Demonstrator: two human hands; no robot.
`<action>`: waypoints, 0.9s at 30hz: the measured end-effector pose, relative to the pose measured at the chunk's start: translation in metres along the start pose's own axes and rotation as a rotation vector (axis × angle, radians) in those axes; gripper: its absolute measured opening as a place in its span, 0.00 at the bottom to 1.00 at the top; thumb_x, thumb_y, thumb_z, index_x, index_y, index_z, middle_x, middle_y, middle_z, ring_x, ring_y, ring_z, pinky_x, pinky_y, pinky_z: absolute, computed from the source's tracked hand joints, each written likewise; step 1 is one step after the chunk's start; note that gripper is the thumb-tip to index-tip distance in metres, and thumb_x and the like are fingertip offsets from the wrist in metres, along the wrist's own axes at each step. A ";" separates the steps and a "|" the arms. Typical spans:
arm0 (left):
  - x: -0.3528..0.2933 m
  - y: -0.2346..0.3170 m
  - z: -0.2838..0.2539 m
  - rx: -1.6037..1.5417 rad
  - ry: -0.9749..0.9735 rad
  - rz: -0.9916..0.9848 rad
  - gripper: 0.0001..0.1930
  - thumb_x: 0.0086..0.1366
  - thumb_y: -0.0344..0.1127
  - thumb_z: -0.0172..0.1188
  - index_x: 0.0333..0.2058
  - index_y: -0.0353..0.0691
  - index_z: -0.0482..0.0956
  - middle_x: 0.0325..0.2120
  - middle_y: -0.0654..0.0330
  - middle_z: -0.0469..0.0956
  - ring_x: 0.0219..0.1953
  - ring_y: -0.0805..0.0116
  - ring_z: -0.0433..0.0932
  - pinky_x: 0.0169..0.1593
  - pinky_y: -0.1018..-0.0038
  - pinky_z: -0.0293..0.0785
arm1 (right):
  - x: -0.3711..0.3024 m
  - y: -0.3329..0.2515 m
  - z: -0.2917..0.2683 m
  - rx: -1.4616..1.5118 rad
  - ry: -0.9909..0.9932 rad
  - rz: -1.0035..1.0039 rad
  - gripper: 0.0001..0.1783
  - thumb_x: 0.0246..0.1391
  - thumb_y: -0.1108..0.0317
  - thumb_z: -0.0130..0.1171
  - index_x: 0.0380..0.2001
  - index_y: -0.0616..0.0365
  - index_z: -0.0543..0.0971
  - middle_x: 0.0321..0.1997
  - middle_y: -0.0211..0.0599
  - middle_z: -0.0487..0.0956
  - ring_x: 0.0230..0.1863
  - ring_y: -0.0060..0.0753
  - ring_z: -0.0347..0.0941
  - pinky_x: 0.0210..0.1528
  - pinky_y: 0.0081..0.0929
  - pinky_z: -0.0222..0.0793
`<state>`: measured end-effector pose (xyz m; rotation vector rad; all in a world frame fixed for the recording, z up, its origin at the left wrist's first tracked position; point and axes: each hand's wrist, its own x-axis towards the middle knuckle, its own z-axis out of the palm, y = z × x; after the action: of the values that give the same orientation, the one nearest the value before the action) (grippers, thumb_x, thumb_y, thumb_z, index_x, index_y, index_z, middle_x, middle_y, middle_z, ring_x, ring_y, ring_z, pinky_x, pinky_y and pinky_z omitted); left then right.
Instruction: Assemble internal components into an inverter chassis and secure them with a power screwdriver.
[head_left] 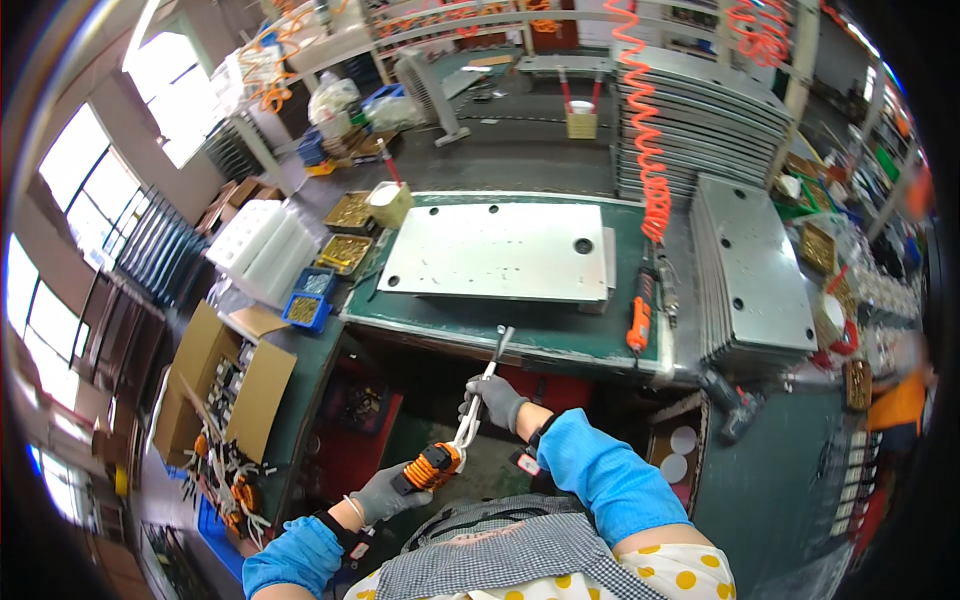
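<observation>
My left hand [380,495], in a grey glove, is closed around the lower end of a wire harness [434,466] with an orange and black ribbed body. White leads [467,428] run up from that body, bunched together. Higher up, my gloved right hand [498,402] grips the bundle, and its far ends [502,340] stick out past the fingers toward the bench edge. Beyond them a pale metal panel [490,250] with round holes lies on the green bench mat [470,322]; neither hand touches it.
An orange power screwdriver [640,315] lies right of the panel, under a coiled red hose [648,140]. More panels [755,265] are stacked at right, near a cordless drill [735,405]. At left stand a cardboard box [262,400], similar harnesses [225,490] and blue screw bins [306,310].
</observation>
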<state>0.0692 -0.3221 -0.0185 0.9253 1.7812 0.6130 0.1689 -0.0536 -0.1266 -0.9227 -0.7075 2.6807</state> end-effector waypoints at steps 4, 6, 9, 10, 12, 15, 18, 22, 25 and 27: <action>0.018 -0.009 0.017 -0.048 0.141 0.008 0.28 0.57 0.36 0.70 0.55 0.41 0.72 0.40 0.65 0.79 0.41 0.75 0.76 0.49 0.74 0.73 | 0.048 -0.017 0.011 -0.035 -0.028 0.115 0.07 0.60 0.66 0.57 0.33 0.56 0.70 0.24 0.40 0.74 0.25 0.48 0.78 0.30 0.54 0.79; 0.040 -0.015 0.012 -0.228 0.207 -0.059 0.27 0.57 0.36 0.70 0.54 0.41 0.72 0.40 0.66 0.78 0.40 0.77 0.75 0.47 0.75 0.74 | 0.067 -0.030 0.010 0.022 -0.047 0.079 0.13 0.59 0.60 0.62 0.38 0.54 0.71 0.24 0.37 0.75 0.25 0.45 0.77 0.30 0.46 0.78; 0.073 -0.027 -0.008 -0.366 0.278 -0.068 0.27 0.56 0.35 0.72 0.54 0.41 0.73 0.41 0.67 0.78 0.40 0.78 0.75 0.46 0.76 0.73 | 0.067 -0.056 -0.016 -0.176 -0.053 -0.132 0.17 0.59 0.65 0.61 0.48 0.54 0.70 0.40 0.37 0.77 0.40 0.39 0.77 0.40 0.42 0.78; 0.085 -0.031 -0.018 -0.347 0.302 0.003 0.27 0.56 0.35 0.72 0.54 0.41 0.73 0.42 0.67 0.78 0.42 0.77 0.75 0.48 0.75 0.73 | 0.060 -0.064 -0.029 -0.168 -0.025 -0.175 0.18 0.58 0.66 0.61 0.50 0.54 0.70 0.44 0.37 0.76 0.43 0.39 0.76 0.43 0.42 0.77; 0.110 -0.034 -0.039 -0.314 0.325 0.070 0.30 0.55 0.36 0.72 0.56 0.39 0.71 0.45 0.65 0.78 0.48 0.75 0.75 0.55 0.74 0.70 | 0.038 -0.086 -0.055 -0.156 -0.001 -0.200 0.21 0.58 0.66 0.60 0.53 0.56 0.70 0.48 0.39 0.76 0.47 0.41 0.75 0.47 0.44 0.76; 0.156 -0.029 -0.064 -0.240 0.362 0.191 0.35 0.55 0.39 0.72 0.60 0.38 0.68 0.46 0.59 0.78 0.50 0.71 0.77 0.55 0.72 0.71 | -0.010 -0.123 -0.093 -0.034 -0.133 -0.254 0.21 0.59 0.64 0.59 0.53 0.57 0.70 0.49 0.44 0.77 0.50 0.44 0.75 0.52 0.47 0.73; 0.197 -0.011 -0.075 -0.181 0.351 0.266 0.34 0.54 0.41 0.72 0.58 0.39 0.69 0.45 0.56 0.80 0.48 0.66 0.79 0.54 0.71 0.73 | -0.049 -0.150 -0.118 0.030 -0.051 -0.376 0.20 0.62 0.58 0.56 0.52 0.57 0.71 0.49 0.45 0.77 0.50 0.46 0.75 0.52 0.48 0.73; 0.229 0.018 -0.085 -0.121 0.309 0.345 0.31 0.54 0.40 0.72 0.56 0.41 0.71 0.44 0.58 0.80 0.47 0.66 0.80 0.52 0.71 0.74 | -0.081 -0.165 -0.140 -0.039 0.181 -0.370 0.23 0.63 0.50 0.53 0.50 0.57 0.72 0.48 0.45 0.77 0.50 0.46 0.75 0.51 0.48 0.73; 0.243 0.033 -0.090 -0.170 0.222 0.362 0.33 0.55 0.39 0.72 0.57 0.39 0.69 0.45 0.57 0.79 0.48 0.67 0.79 0.53 0.73 0.73 | -0.084 -0.175 -0.152 -0.044 0.253 -0.344 0.27 0.61 0.45 0.55 0.51 0.57 0.71 0.49 0.47 0.76 0.51 0.50 0.74 0.51 0.50 0.72; 0.251 0.041 -0.094 -0.169 0.149 0.378 0.36 0.54 0.40 0.73 0.59 0.38 0.66 0.48 0.55 0.77 0.50 0.66 0.77 0.55 0.73 0.71 | -0.079 -0.185 -0.158 0.005 0.293 -0.324 0.29 0.60 0.44 0.56 0.51 0.57 0.71 0.50 0.49 0.76 0.51 0.53 0.74 0.51 0.52 0.72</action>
<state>-0.0578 -0.0933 -0.0879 1.1318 1.6622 1.0807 0.3383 0.1357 -0.1001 -1.0675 -0.7131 2.2085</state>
